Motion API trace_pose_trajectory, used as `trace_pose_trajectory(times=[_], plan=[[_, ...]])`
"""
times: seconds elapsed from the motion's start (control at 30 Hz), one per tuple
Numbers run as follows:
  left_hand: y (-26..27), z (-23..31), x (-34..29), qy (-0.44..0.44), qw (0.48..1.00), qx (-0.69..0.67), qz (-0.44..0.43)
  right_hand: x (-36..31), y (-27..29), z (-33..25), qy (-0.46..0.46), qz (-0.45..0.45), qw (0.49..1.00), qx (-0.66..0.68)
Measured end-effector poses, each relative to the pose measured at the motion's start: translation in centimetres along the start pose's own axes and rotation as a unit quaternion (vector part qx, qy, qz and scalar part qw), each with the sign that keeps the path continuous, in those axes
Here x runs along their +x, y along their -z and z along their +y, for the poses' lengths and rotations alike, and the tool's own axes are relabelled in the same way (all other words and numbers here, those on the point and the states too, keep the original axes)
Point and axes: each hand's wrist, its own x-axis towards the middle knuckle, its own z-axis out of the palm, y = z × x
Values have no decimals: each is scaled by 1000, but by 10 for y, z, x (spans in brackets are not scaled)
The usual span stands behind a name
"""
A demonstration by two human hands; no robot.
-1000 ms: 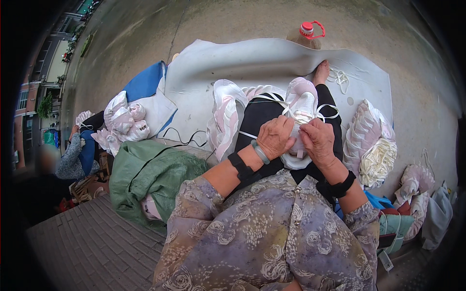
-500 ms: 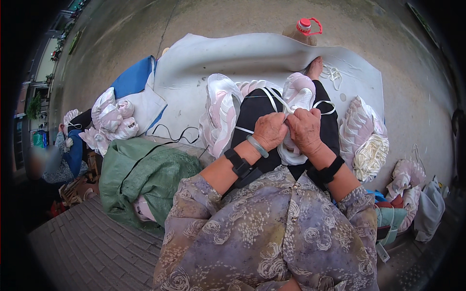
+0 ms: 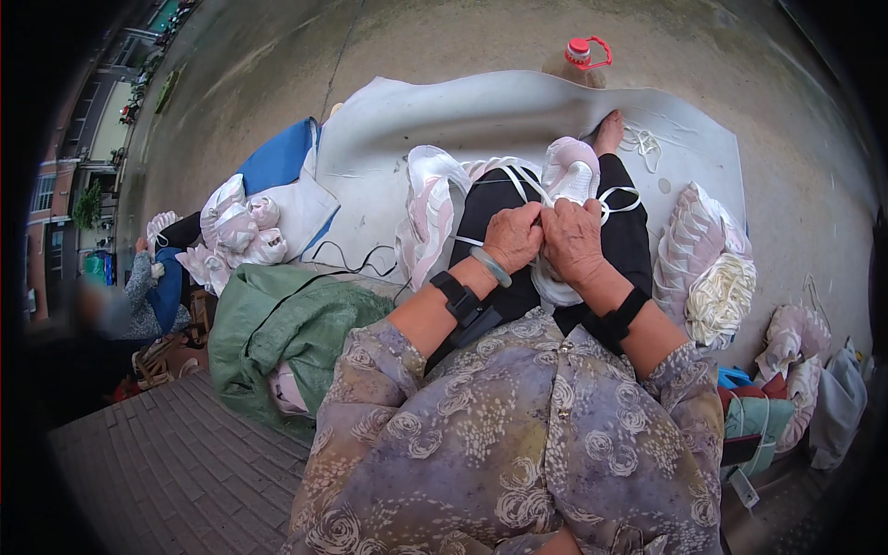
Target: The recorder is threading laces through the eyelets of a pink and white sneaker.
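A white and pale pink shoe upper (image 3: 571,165) lies across my lap over black trousers. Its toe points away from me, and part of it is hidden under my hands. My left hand (image 3: 513,242) and my right hand (image 3: 573,246) meet over it, fingers closed in a pinch on a white shoelace (image 3: 519,181). One loop of lace stands out to the right of the upper. More pink and white uppers (image 3: 430,208) lean by my left leg. A stack of uppers (image 3: 686,245) sits at the right, with a bundle of cream laces (image 3: 721,301) against it.
A pale sheet (image 3: 370,139) covers the ground ahead, its far edge curled up. Beyond it stands a red-capped jug (image 3: 580,57). A green woven sack (image 3: 277,328) and a heap of uppers (image 3: 236,227) are at the left, near another person (image 3: 153,296). A grey bag (image 3: 840,407) stands right.
The view has shifted slightly. My hands have drawn a little closer to me and stay together on the lace. The upper remains on my lap.
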Motion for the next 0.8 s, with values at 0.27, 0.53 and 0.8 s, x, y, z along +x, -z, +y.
trace_pose_trajectory(times=[0.27,0.53,0.8], plan=[[2,-9,-4,48,996,-66,-29,-9,-12,-7,-93,-3,991,95],[3,4,-4,1,995,85,-51,-26,21,10,-106,-61,991,58],[11,28,-15,-23,988,128,-82,-224,67,133,-260,-23,965,23]])
